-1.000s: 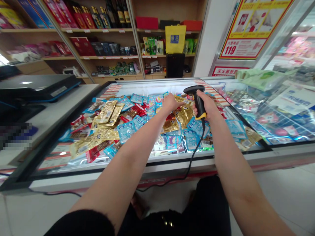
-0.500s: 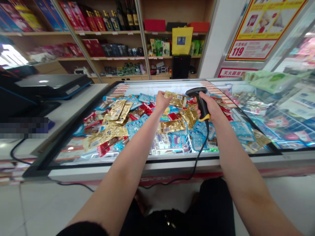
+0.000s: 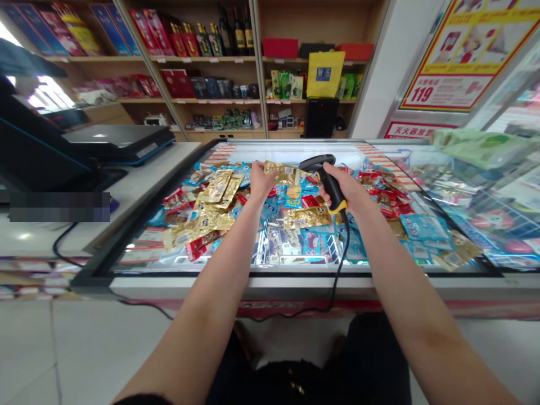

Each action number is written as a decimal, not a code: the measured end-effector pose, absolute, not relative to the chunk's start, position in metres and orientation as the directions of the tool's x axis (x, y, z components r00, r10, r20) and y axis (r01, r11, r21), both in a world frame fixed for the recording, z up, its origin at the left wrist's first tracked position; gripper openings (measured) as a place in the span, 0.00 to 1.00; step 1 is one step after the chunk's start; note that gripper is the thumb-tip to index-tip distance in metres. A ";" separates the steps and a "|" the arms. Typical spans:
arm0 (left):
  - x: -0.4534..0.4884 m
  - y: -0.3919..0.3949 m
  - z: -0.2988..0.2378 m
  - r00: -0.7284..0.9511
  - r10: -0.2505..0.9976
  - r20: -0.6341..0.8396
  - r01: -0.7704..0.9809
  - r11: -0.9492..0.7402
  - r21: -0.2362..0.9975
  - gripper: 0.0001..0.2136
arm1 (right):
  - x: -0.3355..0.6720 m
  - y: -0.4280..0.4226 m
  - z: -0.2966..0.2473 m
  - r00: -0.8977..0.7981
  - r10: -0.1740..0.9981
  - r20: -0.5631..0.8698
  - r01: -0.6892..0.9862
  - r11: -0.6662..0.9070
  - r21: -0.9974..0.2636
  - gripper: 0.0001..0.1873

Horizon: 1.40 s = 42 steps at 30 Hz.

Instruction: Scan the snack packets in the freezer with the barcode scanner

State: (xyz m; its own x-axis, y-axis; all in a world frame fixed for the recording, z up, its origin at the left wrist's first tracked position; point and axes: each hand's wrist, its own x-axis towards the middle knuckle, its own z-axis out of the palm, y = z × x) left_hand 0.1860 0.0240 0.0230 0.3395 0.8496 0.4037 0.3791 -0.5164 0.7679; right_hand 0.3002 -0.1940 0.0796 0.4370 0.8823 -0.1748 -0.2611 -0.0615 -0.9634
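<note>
My left hand [image 3: 261, 181] is closed on the left end of a gold snack packet [image 3: 283, 172], holding it above the glass with its barcode label showing. In my right hand [image 3: 341, 183] is a black and yellow barcode scanner [image 3: 331, 188], gripped by the handle. The scanner's head is close to the packet's right end. Its black cable [image 3: 342, 247] hangs down over the front edge. Below both hands, gold, blue and red packets lie strewn on the glass lid [image 3: 147, 260]. Several gold packets [image 3: 217, 187] are stacked left of my left hand.
A counter [image 3: 139, 183] at the left carries a scale [image 3: 122, 138] and a dark screen device [image 3: 34, 135]. Shelves [image 3: 202, 58] with bottles and boxes stand behind. A yellow bag [image 3: 324, 84] sits on a black box. At the right, a green bag [image 3: 481, 147] lies on the freezer.
The scene has shifted slightly rightward in view. Both hands have moved a little left over the packets, and the scanner head has come nearer the gold packet. Both grips are unchanged.
</note>
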 end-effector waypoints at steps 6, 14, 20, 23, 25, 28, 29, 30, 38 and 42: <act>0.188 0.025 0.022 0.300 0.881 0.367 0.295 -0.451 0.842 0.15 | 0.302 -0.196 0.075 0.424 0.890 -0.169 -0.277 -0.051 -0.960 0.19; 0.188 0.020 0.026 0.309 0.879 0.362 0.337 -0.458 0.823 0.12 | 0.301 -0.198 0.075 0.403 0.903 -0.148 -0.239 -0.052 -0.970 0.20; 0.189 0.017 0.026 0.330 0.876 0.352 0.352 -0.460 0.815 0.13 | 0.301 -0.199 0.076 0.406 0.902 -0.146 -0.248 -0.045 -0.968 0.20; 0.188 0.019 0.025 0.335 0.869 0.365 0.351 -0.475 0.807 0.15 | 0.303 -0.201 0.076 0.429 0.892 -0.141 -0.251 -0.032 -0.967 0.19; 0.185 0.023 0.026 0.325 0.861 0.393 0.354 -0.495 0.793 0.17 | 0.306 -0.203 0.076 0.450 0.882 -0.138 -0.257 -0.019 -0.966 0.19; 0.173 0.032 0.035 0.287 0.861 0.420 0.398 -0.506 0.765 0.22 | 0.312 -0.207 0.076 0.475 0.868 -0.145 -0.275 -0.010 -0.961 0.19; 0.166 0.035 0.040 0.269 0.865 0.423 0.426 -0.501 0.753 0.24 | 0.314 -0.209 0.076 0.488 0.861 -0.145 -0.277 -0.005 -0.961 0.20; 0.158 0.037 0.046 0.252 0.869 0.426 0.457 -0.494 0.739 0.26 | 0.316 -0.210 0.076 0.503 0.852 -0.145 -0.278 0.001 -0.961 0.20; 0.093 0.036 0.074 0.095 0.910 0.404 0.796 -0.313 0.519 0.26 | 0.326 -0.214 0.076 0.542 0.830 -0.128 -0.328 0.068 -0.942 0.20; 0.093 0.034 0.062 0.150 0.925 0.349 0.837 -0.307 0.454 0.23 | 0.329 -0.213 0.071 0.545 0.828 -0.133 -0.326 0.064 -0.943 0.21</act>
